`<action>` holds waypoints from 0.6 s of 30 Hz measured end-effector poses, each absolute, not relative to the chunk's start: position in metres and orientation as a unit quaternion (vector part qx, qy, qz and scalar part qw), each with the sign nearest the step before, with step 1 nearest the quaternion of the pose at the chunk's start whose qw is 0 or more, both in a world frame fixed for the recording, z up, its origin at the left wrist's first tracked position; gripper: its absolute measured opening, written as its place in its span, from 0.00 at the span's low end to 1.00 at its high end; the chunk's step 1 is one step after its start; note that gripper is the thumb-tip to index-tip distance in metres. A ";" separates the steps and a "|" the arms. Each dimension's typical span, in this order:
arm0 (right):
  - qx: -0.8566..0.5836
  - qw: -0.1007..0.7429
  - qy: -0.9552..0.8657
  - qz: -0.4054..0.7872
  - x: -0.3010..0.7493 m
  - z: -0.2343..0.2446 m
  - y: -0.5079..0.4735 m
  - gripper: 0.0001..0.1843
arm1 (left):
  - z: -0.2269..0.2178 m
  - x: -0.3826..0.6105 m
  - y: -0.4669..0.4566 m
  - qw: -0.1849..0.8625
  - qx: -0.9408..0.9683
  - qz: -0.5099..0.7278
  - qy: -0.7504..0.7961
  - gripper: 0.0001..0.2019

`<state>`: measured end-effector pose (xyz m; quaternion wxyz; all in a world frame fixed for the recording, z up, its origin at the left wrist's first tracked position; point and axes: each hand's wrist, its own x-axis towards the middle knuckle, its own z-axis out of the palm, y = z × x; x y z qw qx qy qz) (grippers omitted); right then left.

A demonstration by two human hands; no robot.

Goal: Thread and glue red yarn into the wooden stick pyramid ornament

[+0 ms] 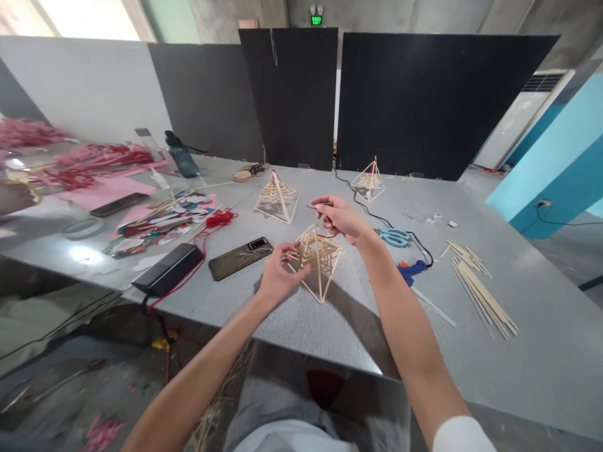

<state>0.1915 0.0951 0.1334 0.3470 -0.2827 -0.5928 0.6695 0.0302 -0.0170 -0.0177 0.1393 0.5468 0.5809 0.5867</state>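
A pyramid frame of thin wooden sticks (321, 267) stands on the grey table in front of me. My left hand (282, 271) holds it at its left side, thumb and fingers around the sticks. Just above its peak, my right hand (340, 218) pinches a thin red string (311, 206), whose other part runs down near the frame's top. Behind stand two similar stick pyramids: one with a dark tip (277, 198) to the left, another with a red tip (370, 181) to the right.
Right of me lie light-blue scissors (394, 236), a blue glue gun (412, 272) and loose wooden sticks (485, 295). Leftward are a phone (240, 257), a black case (168, 270), red yarn (220, 218), paper scraps (162, 226) and a bottle (181, 157). Another person's hand (17, 198) shows at far left.
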 end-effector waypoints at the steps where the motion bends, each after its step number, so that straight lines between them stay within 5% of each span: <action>1: -0.285 0.340 -0.596 0.669 0.193 0.134 0.096 0.06 | -0.018 0.030 -0.017 0.143 0.545 0.587 0.581 0.23; 18: -0.346 0.275 -0.678 0.588 0.202 0.143 0.092 0.08 | -0.019 0.031 -0.018 0.156 0.539 0.604 0.566 0.24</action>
